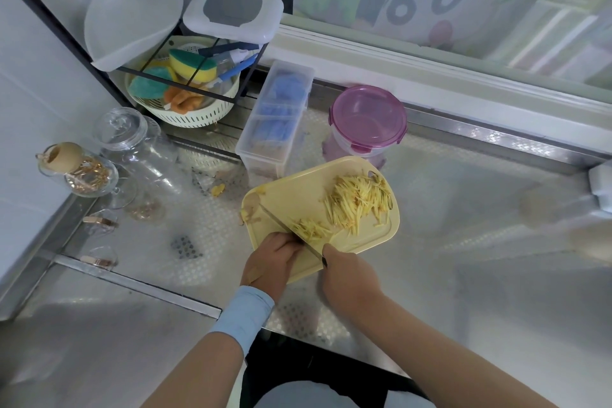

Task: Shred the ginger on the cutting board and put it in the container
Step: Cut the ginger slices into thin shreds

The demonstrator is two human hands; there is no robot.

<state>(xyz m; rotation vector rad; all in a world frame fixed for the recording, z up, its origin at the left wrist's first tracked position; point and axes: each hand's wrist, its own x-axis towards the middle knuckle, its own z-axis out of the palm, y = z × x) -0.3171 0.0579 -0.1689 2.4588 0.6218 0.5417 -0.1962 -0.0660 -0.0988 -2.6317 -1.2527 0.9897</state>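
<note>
Your right hand (347, 278) sits at the near edge of the cutting board (381, 235), fingers closed round the dark handle of the knife (284, 227), whose blade runs slantwise across the board's near-left part. Your left hand (270, 262) is on the board's near-left corner, fingers curled with the knuckles against the blade; whether they pin anything underneath is hidden, so I cannot tell. A small heap of cut ginger (311, 229) lies just right of the blade, and the main pile of shredded ginger (357, 202) covers the board's far-right part. The container (367, 122) – pink lid on – stands on the table (480, 209) just beyond the board's far edge.
</note>
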